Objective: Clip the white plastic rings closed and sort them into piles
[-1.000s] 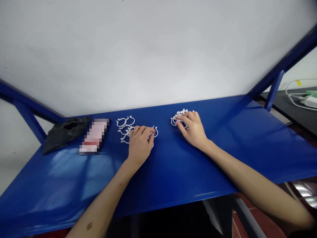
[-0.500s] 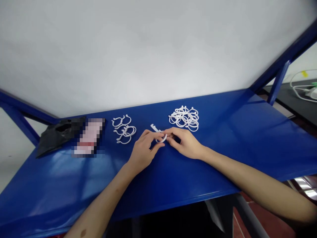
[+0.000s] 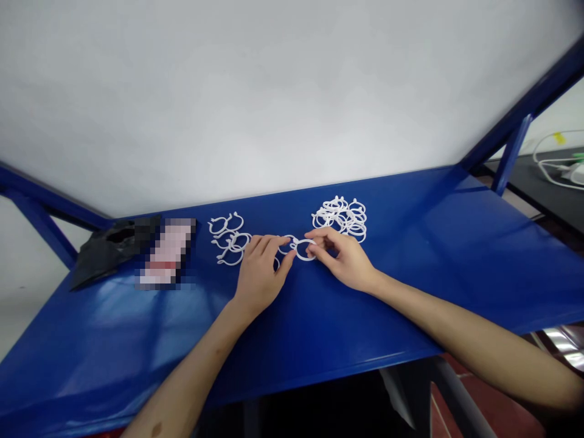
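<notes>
Both hands are over the middle of a blue desk (image 3: pixel 356 328), fingers facing inward.

The right hand (image 3: pixel 345 258) is clamped on one white ring (image 3: pixel 303 259), its thumb and forefinger pinching the ring at its right side. The ring is positioned between the two hands, near the centre of the desk, with its clasp end turned toward the left hand (image 3: pixel 260 267).

The left hand is palm down, its thumb and forefinger tips slightly apart and close to that clasp end. Whether these fingers grip anything cannot be told from this angle, as the hand covers what is beneath it. Part of a second white ring (image 3: pixel 287 236) shows beyond the left forefinger, just beside the held one.

Two groups of similar rings are noted. The left group (image 3: pixel 232 243) is just beside the left hand, its rings loosely spread with some overlapping. The right group (image 3: pixel 340 218) is a denser overlapping heap behind the right hand.

At the left of the desk are a pink item (image 3: pixel 168 246), blurred into blocks and unreadable, and a crumpled black bag (image 3: pixel 104 255) beside it. A white panel (image 3: pixel 292 109) rises behind the desk. A white cable (image 3: pixel 542 173) lies on a black surface (image 3: pixel 554 188) at far right.
</notes>
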Available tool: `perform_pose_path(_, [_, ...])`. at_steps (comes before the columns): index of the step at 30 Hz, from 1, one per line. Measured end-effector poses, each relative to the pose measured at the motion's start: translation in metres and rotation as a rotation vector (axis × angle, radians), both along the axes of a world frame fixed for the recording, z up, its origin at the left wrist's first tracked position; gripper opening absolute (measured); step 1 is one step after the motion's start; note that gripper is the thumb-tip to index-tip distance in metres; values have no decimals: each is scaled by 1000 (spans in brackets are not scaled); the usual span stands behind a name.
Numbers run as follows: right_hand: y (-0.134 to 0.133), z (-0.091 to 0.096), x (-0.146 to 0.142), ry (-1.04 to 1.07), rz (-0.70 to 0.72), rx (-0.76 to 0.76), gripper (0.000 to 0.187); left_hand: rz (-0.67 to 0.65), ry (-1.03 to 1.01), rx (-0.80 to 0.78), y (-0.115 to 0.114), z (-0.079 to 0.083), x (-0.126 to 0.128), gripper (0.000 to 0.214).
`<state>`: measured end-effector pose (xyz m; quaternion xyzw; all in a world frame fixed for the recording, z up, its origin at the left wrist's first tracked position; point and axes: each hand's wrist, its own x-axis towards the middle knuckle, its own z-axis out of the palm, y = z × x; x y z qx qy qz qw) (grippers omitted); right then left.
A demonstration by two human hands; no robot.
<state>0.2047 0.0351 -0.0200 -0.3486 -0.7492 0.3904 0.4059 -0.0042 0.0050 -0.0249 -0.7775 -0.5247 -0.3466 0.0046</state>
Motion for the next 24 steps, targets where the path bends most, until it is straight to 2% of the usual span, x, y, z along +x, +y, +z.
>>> perform_pose_path(4, [-1, 0, 1, 25, 39, -20, 23, 9, -93, -117, 0, 0, 1, 14])
perform_pose_path(9, [-1, -2, 3, -73, 81, 19, 23, -1, -270, -213, -2, 3, 3, 10])
perform_pose_path(15, [-8, 2, 3, -58, 160, -21, 22, -25, -310, -207, -5, 2, 4, 9])
perform_pose_path(24, [-20, 15, 4, -145, 229, 119, 20, -162, -253, -79, -8, 3, 1, 17])
